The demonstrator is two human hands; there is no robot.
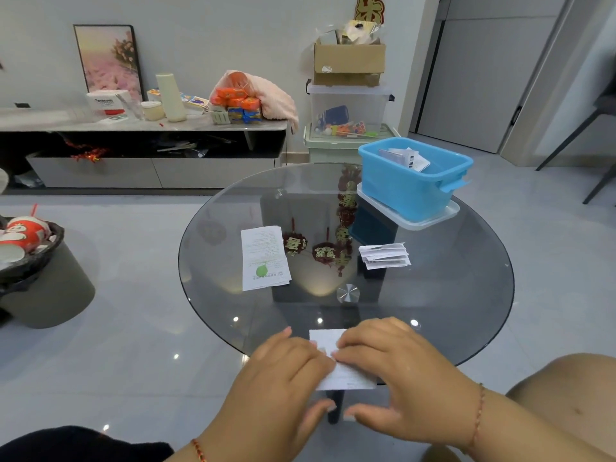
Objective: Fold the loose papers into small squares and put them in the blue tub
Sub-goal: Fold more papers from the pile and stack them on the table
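**Folding a receipt at the near edge of the glass desk**

The round smoked-glass desk (466,278) fills the centre of the head view. At 1 o'clock on its top stands the rectangular blue plastic tub (410,191), resting on a translucent white lid (430,220); several white paper slips (408,158) lie inside the tub, against its far wall. At 9 o'clock from the desk's centre lies a long white printed receipt with a green leaf mark (264,258), flat and unfolded. At 3 o'clock from the centre, well apart from it, sits a small stack of folded white papers (385,256). At 6 o'clock, on the near rim, lies the white paper being folded (346,375), partly overhanging the edge. The left hand (283,371) presses on its left side with fingers curled down onto the sheet, thumb below the rim. The right hand (396,365) covers its right side, fingertips meeting those of the left hand at the middle and pinching the paper's fold; its thumb also lies below the rim.
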